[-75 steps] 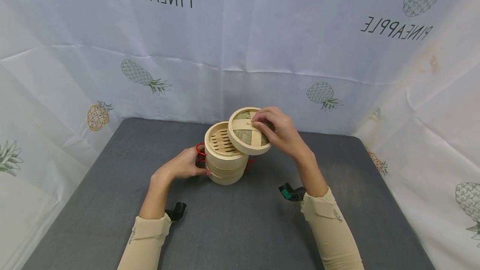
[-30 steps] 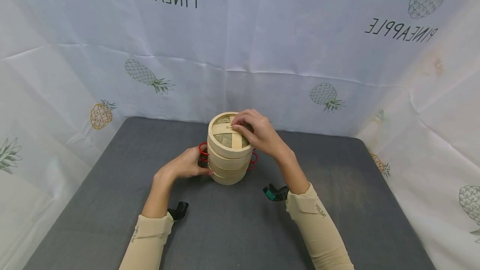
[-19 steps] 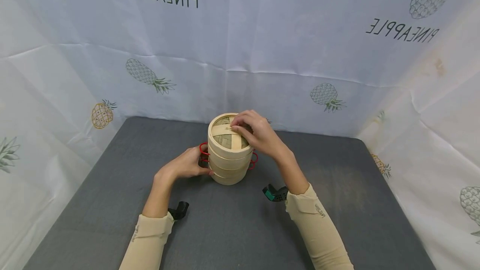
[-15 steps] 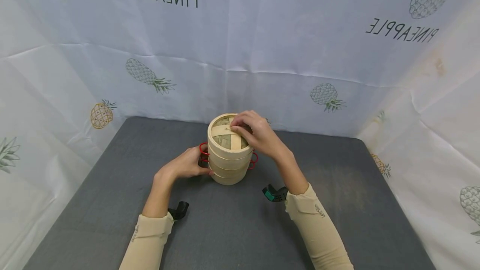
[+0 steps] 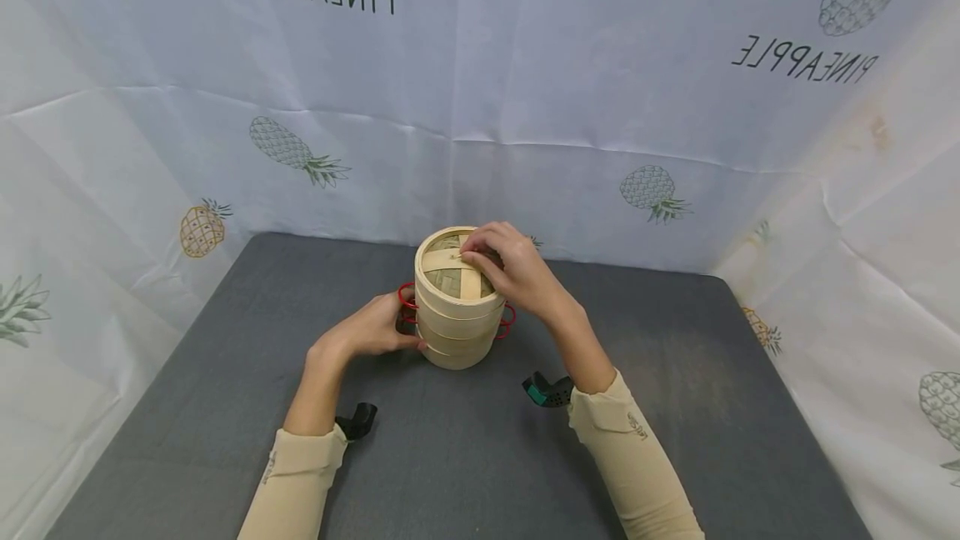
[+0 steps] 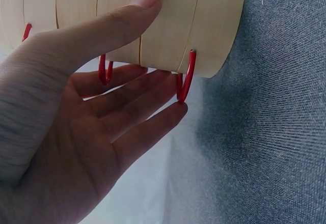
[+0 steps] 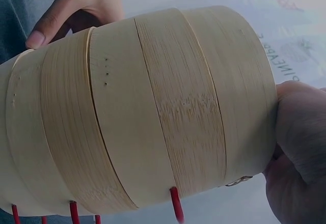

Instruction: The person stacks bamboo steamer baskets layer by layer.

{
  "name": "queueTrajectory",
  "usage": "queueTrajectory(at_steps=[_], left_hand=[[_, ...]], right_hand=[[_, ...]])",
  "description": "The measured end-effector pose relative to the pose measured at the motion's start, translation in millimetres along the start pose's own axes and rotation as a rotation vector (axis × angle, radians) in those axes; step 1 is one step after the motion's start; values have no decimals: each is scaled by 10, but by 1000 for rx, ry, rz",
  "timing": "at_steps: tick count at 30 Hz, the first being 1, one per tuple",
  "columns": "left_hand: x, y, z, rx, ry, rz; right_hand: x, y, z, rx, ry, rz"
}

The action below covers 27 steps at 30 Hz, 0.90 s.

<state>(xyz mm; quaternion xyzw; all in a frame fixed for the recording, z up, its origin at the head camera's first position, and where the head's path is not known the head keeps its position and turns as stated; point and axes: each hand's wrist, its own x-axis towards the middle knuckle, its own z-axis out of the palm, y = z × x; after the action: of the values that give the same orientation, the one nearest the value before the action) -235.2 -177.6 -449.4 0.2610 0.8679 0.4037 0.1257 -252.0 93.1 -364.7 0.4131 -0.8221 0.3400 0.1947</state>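
A bamboo steamer (image 5: 459,336) with stacked round tiers stands upright at the table's far middle. Its woven lid (image 5: 446,280), crossed by two pale strips, sits level on top. My right hand (image 5: 517,269) pinches the lid at its centre between thumb and fingers. On the steamer's left side, my left hand (image 5: 367,327) grips the lower tiers. The left wrist view shows its thumb (image 6: 117,28) along the wall and its fingers (image 6: 147,127) reaching behind, near a red loop handle (image 6: 189,76). The lid covers the steamer's inside.
More red loop handles (image 5: 507,322) stick out on the steamer's right. The dark grey table (image 5: 450,457) spreads around it. Behind hangs a white cloth (image 5: 480,65) printed with pineapples. A black wrist device (image 5: 547,390) sits at the right sleeve, another (image 5: 358,422) at the left.
The lid was tilted off to the right, baring the slatted top tier; my right hand has moved it left and down onto the steamer. My left hand has kept its place.
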Motion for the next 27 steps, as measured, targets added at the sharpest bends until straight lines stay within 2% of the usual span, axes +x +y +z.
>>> queueTrajectory(at_steps=[11,17,27], left_hand=[[1,-4,-2,38,11,12],[-2,0,-5,26,5,8],[-14,25,-12,53,12,23]], right_hand=[[-9,-28,14,-16,13,8],[-11,-22,14,-6,16,8],[-6,-43,-11,7,-5,33]])
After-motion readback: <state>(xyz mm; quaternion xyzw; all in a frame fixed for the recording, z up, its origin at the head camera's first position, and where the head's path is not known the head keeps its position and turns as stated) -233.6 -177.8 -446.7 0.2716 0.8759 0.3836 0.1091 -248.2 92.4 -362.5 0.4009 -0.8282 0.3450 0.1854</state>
